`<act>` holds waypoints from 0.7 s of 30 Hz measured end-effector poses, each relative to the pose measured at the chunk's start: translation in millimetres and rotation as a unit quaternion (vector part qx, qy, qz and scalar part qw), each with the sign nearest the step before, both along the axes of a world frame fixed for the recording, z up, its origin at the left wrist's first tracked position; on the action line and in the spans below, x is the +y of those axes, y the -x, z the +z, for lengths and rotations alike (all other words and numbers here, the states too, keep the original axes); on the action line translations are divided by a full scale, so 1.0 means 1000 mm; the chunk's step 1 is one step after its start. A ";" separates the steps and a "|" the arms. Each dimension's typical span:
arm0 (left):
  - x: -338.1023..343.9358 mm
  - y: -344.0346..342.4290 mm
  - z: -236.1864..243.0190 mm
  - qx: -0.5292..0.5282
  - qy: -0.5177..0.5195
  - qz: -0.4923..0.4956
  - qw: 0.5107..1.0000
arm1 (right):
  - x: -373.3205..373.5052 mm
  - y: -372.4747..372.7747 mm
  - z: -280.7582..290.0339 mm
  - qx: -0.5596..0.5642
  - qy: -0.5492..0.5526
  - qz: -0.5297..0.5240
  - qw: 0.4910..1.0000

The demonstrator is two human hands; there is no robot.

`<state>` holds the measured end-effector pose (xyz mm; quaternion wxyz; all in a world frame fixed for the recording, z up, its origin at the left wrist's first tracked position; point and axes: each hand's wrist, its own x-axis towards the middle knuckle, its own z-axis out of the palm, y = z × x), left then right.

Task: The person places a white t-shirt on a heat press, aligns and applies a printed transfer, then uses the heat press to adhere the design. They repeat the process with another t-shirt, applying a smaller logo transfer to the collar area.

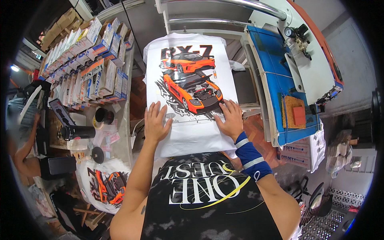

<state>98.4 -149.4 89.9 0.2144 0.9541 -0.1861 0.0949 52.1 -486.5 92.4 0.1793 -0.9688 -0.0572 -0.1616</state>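
A white T-shirt [188, 142] is laid flat in front of me, printed with large dark lettering and two orange sports cars [192, 96]. My left hand [158, 120] rests on its left side below the print, fingers slightly apart. My right hand [228, 118] lies on the right side at the print's lower corner, fingers spread. Neither hand grips anything. A blue band with pale stripes is wrapped around my right forearm.
At left, a table [122, 144] bears stacked boxes [88, 80], dark cups and another printed white shirt [96, 172]. A co-worker's arm [28, 156] shows beyond. At right stands a press with a blue padded board [288, 132], gauge, and cartons [298, 156] beneath.
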 end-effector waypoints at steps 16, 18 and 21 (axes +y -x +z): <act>-0.004 -0.002 0.010 0.024 -0.001 0.020 1.000 | -0.006 -0.007 0.000 0.018 -0.027 0.021 0.999; -0.002 -0.015 0.010 0.056 -0.028 0.027 0.998 | -0.022 -0.022 -0.008 -0.006 -0.024 -0.016 1.000; 0.010 -0.069 0.003 0.070 0.046 0.110 0.990 | -0.055 -0.075 -0.027 -0.055 -0.149 -0.125 0.979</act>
